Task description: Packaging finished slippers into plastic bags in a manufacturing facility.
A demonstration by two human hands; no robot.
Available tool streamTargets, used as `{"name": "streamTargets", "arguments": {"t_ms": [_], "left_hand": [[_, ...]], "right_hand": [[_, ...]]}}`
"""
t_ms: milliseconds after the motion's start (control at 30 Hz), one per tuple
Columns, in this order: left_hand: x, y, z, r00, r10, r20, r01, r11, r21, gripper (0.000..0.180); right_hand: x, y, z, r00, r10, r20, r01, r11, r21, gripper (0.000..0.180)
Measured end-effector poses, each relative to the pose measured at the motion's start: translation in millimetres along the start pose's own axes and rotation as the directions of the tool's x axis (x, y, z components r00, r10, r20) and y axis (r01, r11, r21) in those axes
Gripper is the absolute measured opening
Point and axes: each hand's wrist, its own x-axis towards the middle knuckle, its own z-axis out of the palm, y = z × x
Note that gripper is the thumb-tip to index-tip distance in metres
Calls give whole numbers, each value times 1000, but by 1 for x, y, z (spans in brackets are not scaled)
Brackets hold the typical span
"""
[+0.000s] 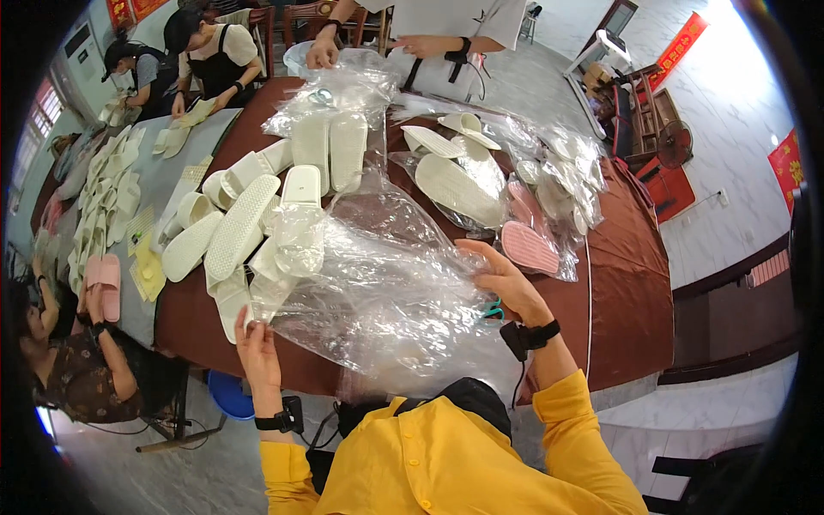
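Both hands are on the clear bag point(386, 292), the big crinkled sheet of plastic spread across the near edge of the brown surface point(631, 283). The left hand point(257, 352) pinches the bag's near-left corner, fingers point(249, 324) closed on the film and lifting it a little, probably to pull the plastic taut. The right hand point(506, 279) lies at the bag's right edge, fingers curled over the film and gripping it loosely; holding both ends like this keeps the slippery sheet from sliding off.

Just left of the bag lies a heap of white slippers point(249, 223), soles up and overlapping, some tucked under the bag's far-left part; they sit within easy reach of the left hand. Right of the bag, close beyond the right hand, a pink slipper point(530, 247) is already inside its own plastic, among other wrapped pairs. Something teal point(493, 309) peeks out under the right palm; I cannot tell what it is.

Beyond the bag, at the far end of the surface, another person's hands point(369, 50) work on more plastic.
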Motion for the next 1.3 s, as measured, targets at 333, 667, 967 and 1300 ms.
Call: {"name": "streamTargets", "arguments": {"t_ms": [333,667,967,1300], "left_hand": [[-51,53,120,642,189,743,-736,-122,666,61],[-106,-37,130,64,-258,964,-998,-38,56,43],[-110,-88,96,-3,-220,975,-993,114,23,50],[-106,-26,100,185,-237,954,-856,437,274,31]], "right_hand": [[-7,-10,-4,999,30,45,-24,994,-110,74],[1,77,-2,868,201,-453,-97,966,241,78],[-42,66,37,930,115,-349,-109,993,39,74],[-79,16,39,851,-121,-511,156,987,27,77]]}}
